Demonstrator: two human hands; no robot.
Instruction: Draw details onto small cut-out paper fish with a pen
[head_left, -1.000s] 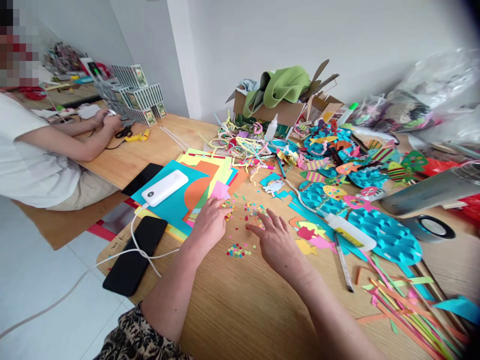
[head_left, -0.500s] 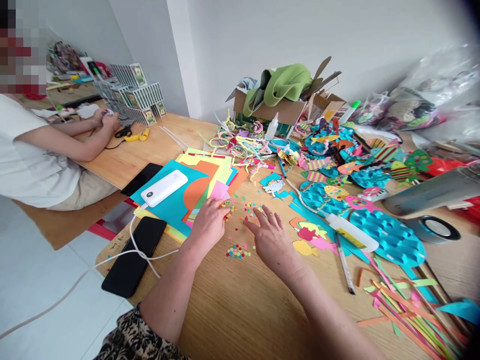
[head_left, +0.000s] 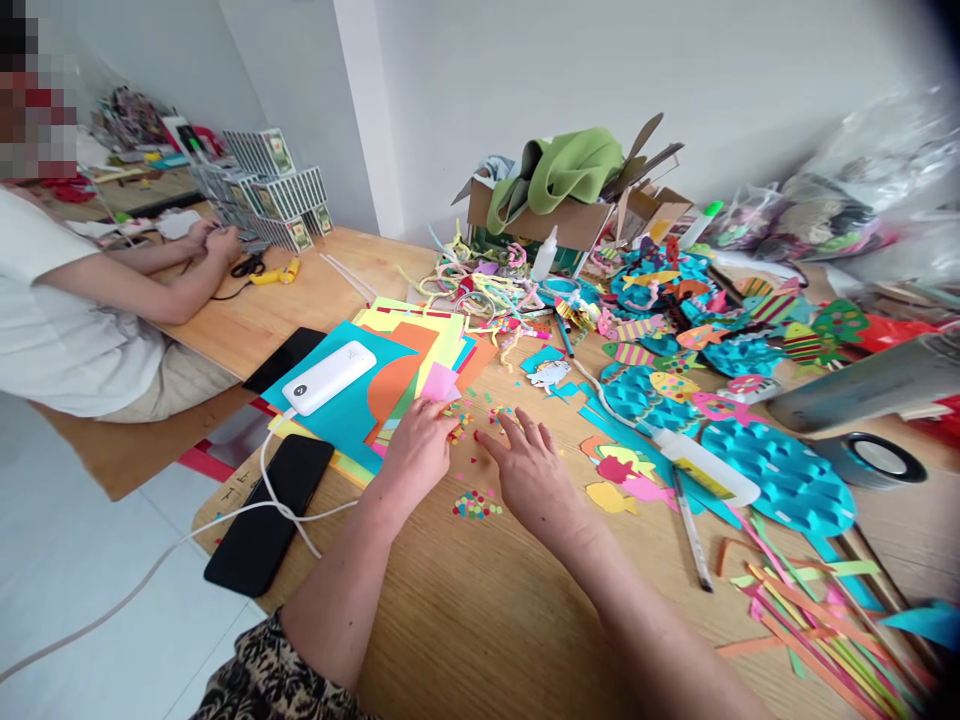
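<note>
My left hand [head_left: 420, 442] rests at the edge of the coloured paper sheets, its fingers curled together beside a pink paper piece [head_left: 441, 382]. Whatever its fingertips may hold is hidden. My right hand [head_left: 531, 465] is palm down with its fingers spread, above small scattered paper bits [head_left: 471, 420] of several colours. Closer to me, a small heap of round paper dots [head_left: 477, 504] lies on the wooden table [head_left: 450, 620]. Just right of my right hand are fish-shaped paper cut-outs [head_left: 611, 497].
A white power bank [head_left: 334, 376] lies on blue paper, its cable crossing a black phone [head_left: 270, 515]. At right are a glue bottle [head_left: 709, 468], a pen [head_left: 692, 530], blue egg-tray pieces [head_left: 780, 475] and paper strips [head_left: 817, 620]. Another person [head_left: 90, 300] sits at the left.
My right hand has shifted slightly left, its thumb and index finger now nearer the small paper bits by my left hand. My left hand has hardly moved.
</note>
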